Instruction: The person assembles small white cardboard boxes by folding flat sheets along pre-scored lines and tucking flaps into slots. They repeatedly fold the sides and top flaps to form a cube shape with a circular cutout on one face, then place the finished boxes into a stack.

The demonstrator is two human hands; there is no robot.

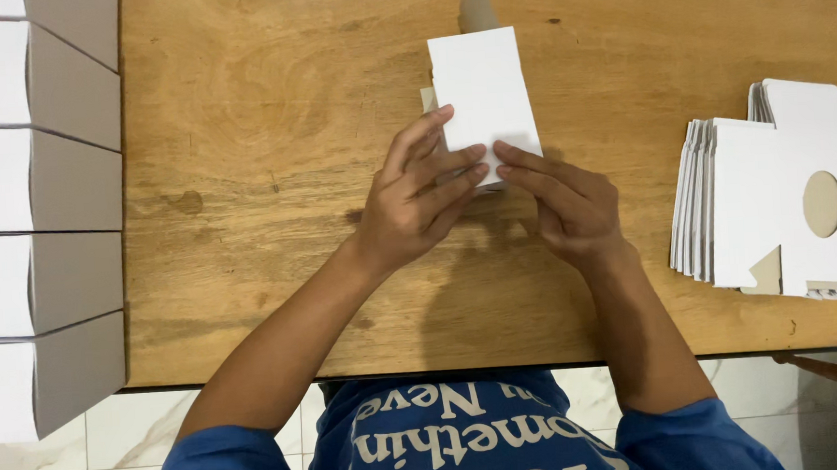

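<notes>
A white cardboard box point(483, 86) stands on the wooden table point(257, 129), its top face toward me and a brown flap showing behind it. My left hand point(416, 192) grips the box's near left side, fingers spread across its lower edge. Against the near right side presses my right hand point(567, 207), its fingertips meeting those of the left at the bottom edge. Both hands hold the box together.
A fanned stack of flat white box blanks point(774, 194) with an oval cut-out lies at the table's right. Several assembled white boxes point(35, 220) are lined up along the left edge. Tiled floor shows below the table's near edge.
</notes>
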